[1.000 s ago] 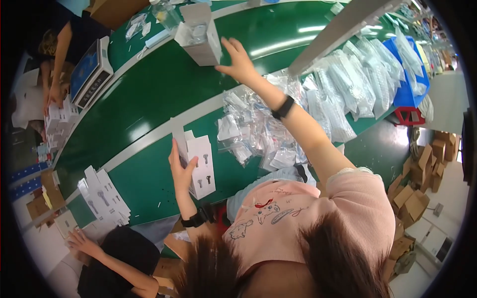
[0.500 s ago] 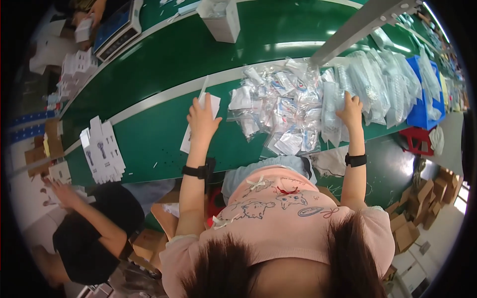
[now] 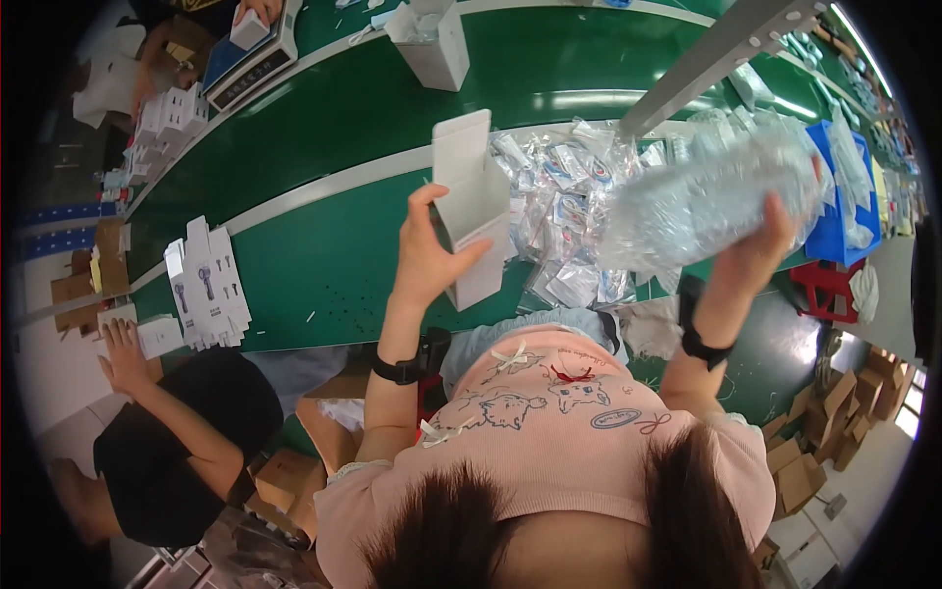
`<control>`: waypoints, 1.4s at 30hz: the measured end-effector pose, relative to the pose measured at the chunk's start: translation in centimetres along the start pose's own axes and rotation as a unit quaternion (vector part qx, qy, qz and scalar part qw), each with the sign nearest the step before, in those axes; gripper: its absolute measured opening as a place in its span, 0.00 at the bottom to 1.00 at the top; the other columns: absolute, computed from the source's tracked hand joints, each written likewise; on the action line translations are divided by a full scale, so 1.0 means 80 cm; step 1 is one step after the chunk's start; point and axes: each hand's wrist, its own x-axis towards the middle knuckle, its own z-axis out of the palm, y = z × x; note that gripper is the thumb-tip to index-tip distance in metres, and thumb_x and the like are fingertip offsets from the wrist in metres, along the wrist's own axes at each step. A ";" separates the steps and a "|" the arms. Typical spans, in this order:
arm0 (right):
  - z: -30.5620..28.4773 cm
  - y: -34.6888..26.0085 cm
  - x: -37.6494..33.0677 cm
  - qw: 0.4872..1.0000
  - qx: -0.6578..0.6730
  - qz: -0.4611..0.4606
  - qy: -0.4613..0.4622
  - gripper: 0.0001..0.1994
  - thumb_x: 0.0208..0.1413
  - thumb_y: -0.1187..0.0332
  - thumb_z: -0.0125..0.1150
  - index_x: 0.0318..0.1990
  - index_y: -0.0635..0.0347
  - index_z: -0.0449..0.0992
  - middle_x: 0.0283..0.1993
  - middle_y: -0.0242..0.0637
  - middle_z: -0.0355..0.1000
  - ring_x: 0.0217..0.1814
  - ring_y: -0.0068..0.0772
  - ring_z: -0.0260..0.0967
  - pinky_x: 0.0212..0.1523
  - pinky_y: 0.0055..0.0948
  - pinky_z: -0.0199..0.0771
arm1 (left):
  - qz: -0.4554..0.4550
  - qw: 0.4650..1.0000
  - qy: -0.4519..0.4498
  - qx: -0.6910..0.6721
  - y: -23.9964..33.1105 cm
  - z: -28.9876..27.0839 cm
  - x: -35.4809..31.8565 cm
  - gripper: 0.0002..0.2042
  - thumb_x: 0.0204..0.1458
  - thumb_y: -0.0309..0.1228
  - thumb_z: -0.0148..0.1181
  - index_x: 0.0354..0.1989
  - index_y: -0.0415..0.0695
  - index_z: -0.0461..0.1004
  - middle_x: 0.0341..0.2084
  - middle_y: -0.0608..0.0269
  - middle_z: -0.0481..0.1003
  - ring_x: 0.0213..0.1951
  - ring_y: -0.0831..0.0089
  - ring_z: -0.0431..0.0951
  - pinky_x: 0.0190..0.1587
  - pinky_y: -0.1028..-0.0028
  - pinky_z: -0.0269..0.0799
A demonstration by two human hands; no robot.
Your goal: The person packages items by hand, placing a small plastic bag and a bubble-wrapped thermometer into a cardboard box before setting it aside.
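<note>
My left hand (image 3: 432, 250) grips a white carton (image 3: 479, 201) with its lid flap standing up and its top open. In my right hand (image 3: 760, 240) is a clear bubble-wrap bag (image 3: 687, 201), raised over the bench and tilted; what it contains is blurred. Between the hands, partly behind the carton and the bag, lies a spread of small clear plastic packets (image 3: 564, 211) with white and blue contents.
Flat printed cartons (image 3: 208, 285) are stacked at the left. A white box (image 3: 429, 49) stands on the far belt, near a sloping metal post (image 3: 706, 69). Blue bin (image 3: 849, 201) at right. Co-worker's hand (image 3: 125, 358) at lower left, another person's hand (image 3: 257, 10) on a scale.
The flat carton under my left hand is now opened up and held upright. My right hand has lifted a bubble-wrap bag off the bench, bringing it toward the carton.
</note>
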 end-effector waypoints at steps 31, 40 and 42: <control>-0.008 0.299 0.005 0.649 -0.642 -0.030 -0.407 0.13 0.38 0.70 0.62 0.35 0.61 0.74 0.35 0.41 0.68 0.42 0.43 0.64 0.40 0.39 0.65 | 0.074 0.978 0.139 0.137 -0.045 -0.011 -0.037 0.21 0.32 0.27 0.68 0.36 0.42 0.64 0.45 0.49 0.63 0.43 0.61 0.67 0.43 0.70 0.64; 0.058 0.153 -0.005 0.825 -0.446 -0.022 -0.347 0.13 0.38 0.77 0.62 0.36 0.62 0.72 0.39 0.40 0.70 0.36 0.37 0.70 0.32 0.26 0.68 | -0.015 0.981 0.159 0.113 -0.008 -0.016 -0.020 0.07 0.32 0.22 0.63 0.19 0.35 0.71 0.23 0.63 0.70 0.20 0.76 0.65 0.22 0.78 0.58; 0.051 0.154 -0.003 0.785 -0.490 -0.022 -0.378 0.14 0.38 0.77 0.62 0.37 0.62 0.71 0.39 0.40 0.70 0.37 0.37 0.70 0.32 0.25 0.68 | -0.010 0.982 0.154 0.109 -0.009 -0.016 -0.013 0.07 0.32 0.22 0.63 0.20 0.35 0.71 0.22 0.63 0.70 0.19 0.76 0.64 0.21 0.78 0.56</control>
